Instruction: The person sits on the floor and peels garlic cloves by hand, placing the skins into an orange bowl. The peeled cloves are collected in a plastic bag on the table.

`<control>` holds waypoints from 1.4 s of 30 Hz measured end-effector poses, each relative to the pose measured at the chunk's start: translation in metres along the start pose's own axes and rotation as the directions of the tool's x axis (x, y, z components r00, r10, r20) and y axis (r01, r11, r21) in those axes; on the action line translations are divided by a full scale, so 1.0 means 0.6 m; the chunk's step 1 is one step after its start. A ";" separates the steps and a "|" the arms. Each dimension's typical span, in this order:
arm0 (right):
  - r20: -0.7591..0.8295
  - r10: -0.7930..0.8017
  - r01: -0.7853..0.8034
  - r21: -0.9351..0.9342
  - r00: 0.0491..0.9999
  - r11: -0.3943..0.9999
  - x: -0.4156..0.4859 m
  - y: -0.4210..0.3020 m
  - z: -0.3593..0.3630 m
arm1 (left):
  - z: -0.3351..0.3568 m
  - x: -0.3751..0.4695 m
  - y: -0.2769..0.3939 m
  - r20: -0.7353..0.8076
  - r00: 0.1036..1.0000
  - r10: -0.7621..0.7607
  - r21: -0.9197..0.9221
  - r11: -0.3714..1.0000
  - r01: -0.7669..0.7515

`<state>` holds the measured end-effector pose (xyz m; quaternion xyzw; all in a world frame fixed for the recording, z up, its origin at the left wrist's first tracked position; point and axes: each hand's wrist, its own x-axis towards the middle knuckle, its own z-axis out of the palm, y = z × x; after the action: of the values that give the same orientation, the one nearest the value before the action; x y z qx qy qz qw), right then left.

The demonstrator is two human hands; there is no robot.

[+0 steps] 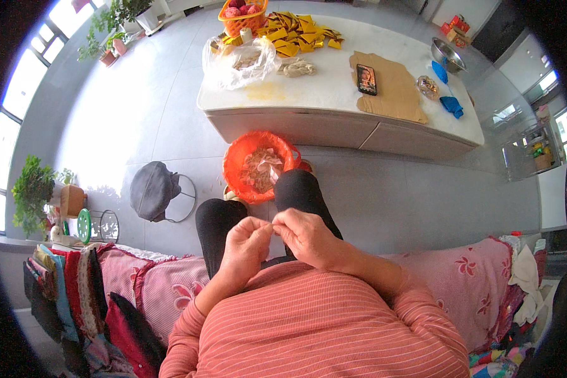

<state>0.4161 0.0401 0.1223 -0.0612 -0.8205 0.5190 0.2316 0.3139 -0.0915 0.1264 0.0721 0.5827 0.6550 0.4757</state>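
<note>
Above my lap, my left hand (246, 246) and my right hand (309, 240) meet fingertip to fingertip. Thumbs and forefingers are pinched together on both. Anything between the fingertips is too small or too hidden to make out. Just beyond my knees, a bin with a red-orange plastic liner (233, 163) stands on the floor. Thin brownish scraps (253, 176) and some pale pieces (270, 165) lie inside it. On the white-topped low table (328, 97) ahead are a clear plastic bag (217, 71) with small pale pieces and, beside it, a beige bundle (300, 68).
Folded gold paper pieces (295, 38) lie near an orange basket (240, 23). A phone (366, 80) rests on flattened cardboard (399, 92). Rightward are blue cloth (451, 107) and a metal bowl (446, 52). A grey-covered stool (152, 191) stands left; a pink-covered sofa (170, 279) is under me.
</note>
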 end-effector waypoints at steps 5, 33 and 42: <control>-0.031 0.173 -0.171 0.059 0.984 0.984 0.066 0.013 -0.005 | 0.007 0.047 0.056 -0.016 0.997 0.073 -0.082 0.994 -0.074; 0.475 0.345 -0.484 0.873 0.809 -0.067 0.085 -0.002 -0.030 | -0.013 0.060 0.095 0.115 0.981 0.156 0.081 0.983 -0.166; 0.514 0.485 -0.567 0.823 0.708 -0.045 0.065 0.006 -0.010 | -0.029 0.063 0.060 0.112 0.965 0.237 0.116 0.961 -0.249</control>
<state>0.3837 0.0596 0.1338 -0.1950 -0.2318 0.9526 -0.0276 0.2628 -0.0721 0.1334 0.2056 0.5865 0.6652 0.4138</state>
